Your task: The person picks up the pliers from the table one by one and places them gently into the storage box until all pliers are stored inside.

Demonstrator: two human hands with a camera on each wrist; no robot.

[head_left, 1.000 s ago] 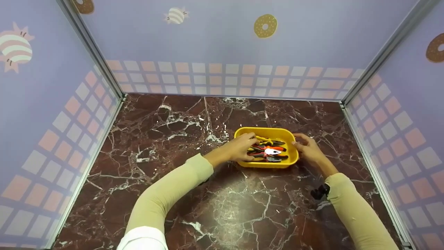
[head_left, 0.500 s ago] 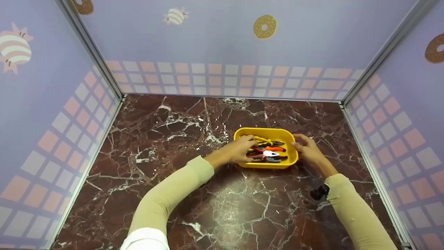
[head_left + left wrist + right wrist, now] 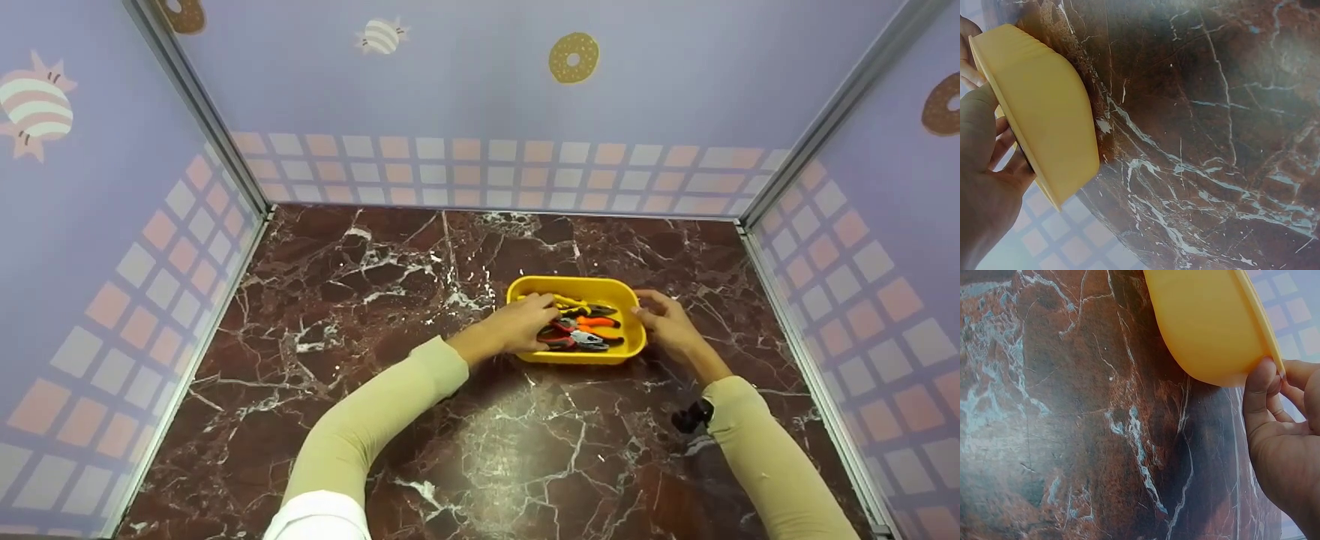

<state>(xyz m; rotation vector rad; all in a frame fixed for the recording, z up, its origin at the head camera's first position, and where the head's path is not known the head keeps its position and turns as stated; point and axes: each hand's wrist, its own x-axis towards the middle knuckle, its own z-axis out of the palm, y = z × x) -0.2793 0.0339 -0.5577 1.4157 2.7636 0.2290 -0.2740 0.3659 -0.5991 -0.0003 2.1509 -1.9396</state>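
A yellow plastic basin (image 3: 574,358) with rounded corners stands on the marble-patterned surface. Several pliers with red, orange, yellow and black handles lie inside it. My left hand (image 3: 519,324) reaches over the basin's left end and grips a pair of red-and-black pliers (image 3: 582,338) near the handles; its fingertips are partly hidden. In the left wrist view, the fingers curl in past the rim, with a dark edge beside them. At the opposite end my right hand (image 3: 670,322) pinches the rim, thumb on the outer wall, as the right wrist view shows. Yellow-handled pliers (image 3: 577,306) lie at the back.
Purple panels with pastel squares enclose the dark red marble-patterned surface (image 3: 480,450) at the back (image 3: 480,97) and both sides. Metal strips run along the panel corners. A small black object (image 3: 691,415) sits at my right cuff.
The silver-jawed pliers have shifted slightly toward me and turned, their jaws now pointing more downward. My left hand has moved a little to the right. The basin and my right hand stay in place.
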